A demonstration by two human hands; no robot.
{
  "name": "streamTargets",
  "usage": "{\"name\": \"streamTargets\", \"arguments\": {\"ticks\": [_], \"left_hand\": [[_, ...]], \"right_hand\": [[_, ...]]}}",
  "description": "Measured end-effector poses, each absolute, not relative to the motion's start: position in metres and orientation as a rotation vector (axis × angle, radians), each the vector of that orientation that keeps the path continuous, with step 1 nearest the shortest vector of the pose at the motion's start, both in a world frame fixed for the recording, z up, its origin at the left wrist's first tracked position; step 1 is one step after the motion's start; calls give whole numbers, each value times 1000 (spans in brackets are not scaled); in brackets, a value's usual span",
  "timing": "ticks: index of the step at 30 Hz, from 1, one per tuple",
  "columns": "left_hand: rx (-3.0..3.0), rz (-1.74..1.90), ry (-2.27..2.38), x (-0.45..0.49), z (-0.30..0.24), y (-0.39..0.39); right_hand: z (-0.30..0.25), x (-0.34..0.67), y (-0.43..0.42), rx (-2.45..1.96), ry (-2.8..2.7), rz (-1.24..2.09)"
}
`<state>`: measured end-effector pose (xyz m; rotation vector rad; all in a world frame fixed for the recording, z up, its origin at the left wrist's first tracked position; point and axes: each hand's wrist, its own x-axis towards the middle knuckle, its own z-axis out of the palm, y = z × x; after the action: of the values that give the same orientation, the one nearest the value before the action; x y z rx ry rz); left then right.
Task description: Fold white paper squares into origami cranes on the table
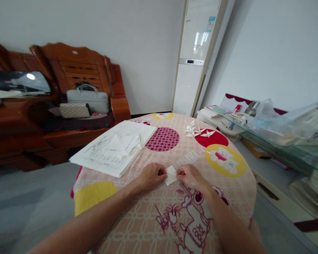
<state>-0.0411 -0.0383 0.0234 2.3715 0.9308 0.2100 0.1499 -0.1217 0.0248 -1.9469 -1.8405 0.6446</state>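
A small folded piece of white paper [171, 179] lies low over the tablecloth between my two hands. My left hand [154, 174] pinches its left edge, fingers curled in. On the opposite edge, my right hand [190, 175] has thumb and fingers closed on the paper too. Just beyond the right hand is a pale strip of paper with faint lines [187, 158]. Several white folded paper cranes [193, 129] sit in a cluster farther back on the table. To the left, loose folded paper pieces [119, 144] rest on a thick stack of printed sheets [92, 150].
The round table wears a patterned pink cloth [137, 215]. At right stands a glass-topped cabinet [283, 146] loaded with a plastic bag and papers. A wooden sofa [76, 67] holding bags is at left, and a tall white air conditioner [189, 81] stands behind.
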Motion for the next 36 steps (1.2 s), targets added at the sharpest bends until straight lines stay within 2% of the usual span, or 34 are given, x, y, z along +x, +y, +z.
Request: {"name": "streamTargets", "arguments": {"ticks": [5, 11, 20, 26, 36], "left_hand": [[2368, 221, 1123, -38, 21, -45], [2389, 282, 1141, -39, 14, -49], [2298, 631, 789, -50, 29, -36], [2345, 455, 504, -43, 27, -36], [2321, 417, 697, -38, 19, -41]], "right_hand": [[26, 149, -121, -1952, -1866, 658], [24, 147, -120, -2005, -1830, 663], [21, 147, -119, -2025, -1847, 652], [22, 147, -120, -2003, -1858, 657], [19, 149, -120, -2010, -1830, 672]]}}
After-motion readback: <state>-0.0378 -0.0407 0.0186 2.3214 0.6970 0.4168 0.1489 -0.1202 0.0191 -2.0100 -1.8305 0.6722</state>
